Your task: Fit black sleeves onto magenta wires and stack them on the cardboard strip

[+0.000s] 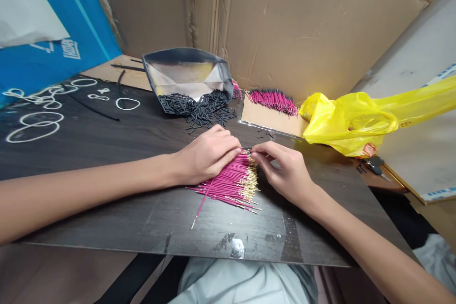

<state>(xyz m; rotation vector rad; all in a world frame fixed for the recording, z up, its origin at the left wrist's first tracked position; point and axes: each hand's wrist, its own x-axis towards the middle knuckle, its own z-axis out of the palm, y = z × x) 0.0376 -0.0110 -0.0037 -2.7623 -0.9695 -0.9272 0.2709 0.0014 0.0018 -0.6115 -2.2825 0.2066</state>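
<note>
Many magenta wires point(228, 178) with gold-coloured ends lie side by side on the dark table, their gold ends to the right. My left hand point(210, 154) rests over the upper part of this pile, thumb and fingers pinched at its top edge around a wire end. Close by on the right, my right hand point(281, 166) pinches a small dark piece between thumb and forefinger, near the tip of that wire. Behind the hands, short black tubes point(206, 107) spill from an open bag point(188, 64). One wire point(202, 204) sticks out toward the front edge.
Magenta wires with black ends point(273, 100) lie on a cardboard piece point(270, 121) at the back. A yellow plastic bag point(345, 123) is right of it, keys point(375, 168) beyond. White rubber bands point(35, 126) lie left. Cardboard walls point(302, 23) stand behind.
</note>
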